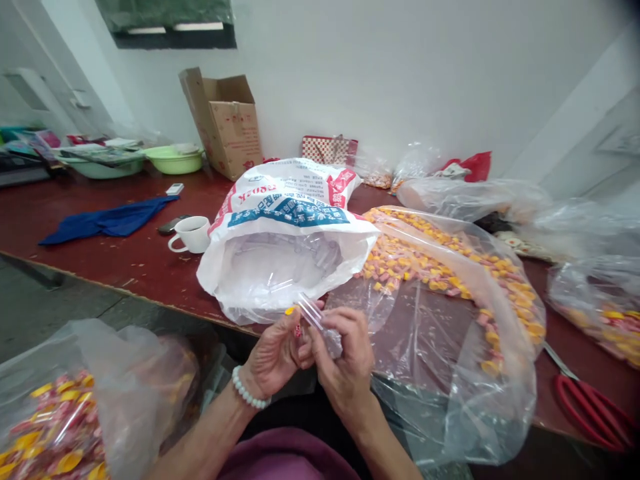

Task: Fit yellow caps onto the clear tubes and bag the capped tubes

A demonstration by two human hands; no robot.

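Observation:
Close together in front of me, both hands are closed on small parts. My left hand [277, 353], with a pale bead bracelet [247, 393] on its wrist, pinches a small yellow-and-pink plastic piece [289, 311], mostly hidden by the fingers. In my right hand [347, 353] is a clear plastic tube [311, 312], tilted and touching or nearly touching the left fingers. Just beyond them, a white woven sack [295, 217] lies with its mouth towards me, clear plastic parts [285, 263] inside. To the right, a clear plastic bag [425, 373] spreads under many yellow-and-pink pieces [430, 257].
A bag of similar pieces [55, 427] stands at lower left. Red-handled scissors [590, 407] lie at the right table edge. A white mug [193, 235], blue cloth [107, 220], cardboard box [235, 127] and green basin [174, 160] are on the red table [125, 270].

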